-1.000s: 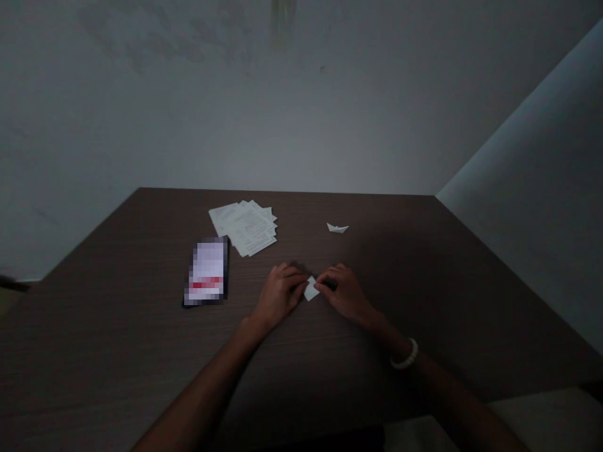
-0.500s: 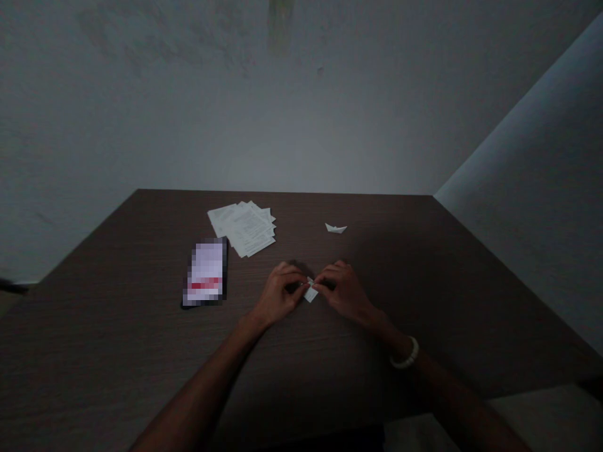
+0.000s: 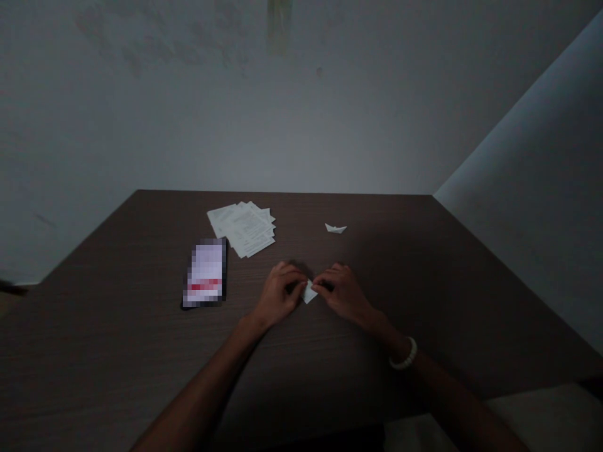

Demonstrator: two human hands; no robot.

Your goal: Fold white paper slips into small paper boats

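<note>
A small folded piece of white paper (image 3: 308, 294) is held low over the table between my two hands, one corner pointing toward me. My left hand (image 3: 281, 292) pinches its left side between thumb and fingers. From the other side my right hand (image 3: 343, 290) grips the paper's right edge the same way. Fingertips hide the upper part of the paper, so its folds are hard to make out. Beyond my hands, a small white paper boat (image 3: 336, 229) rests on the table.
Several printed sheets (image 3: 245, 227) lie fanned out at the back left of the dark wooden table (image 3: 400, 263). A phone with a pixelated screen (image 3: 205, 273) lies nearer, left of my left hand. A wall (image 3: 301, 125) rises behind the table.
The folded paper has shifted slightly to the left and turned a little between my fingers. Both hands stay in nearly the same place, still pinching it.
</note>
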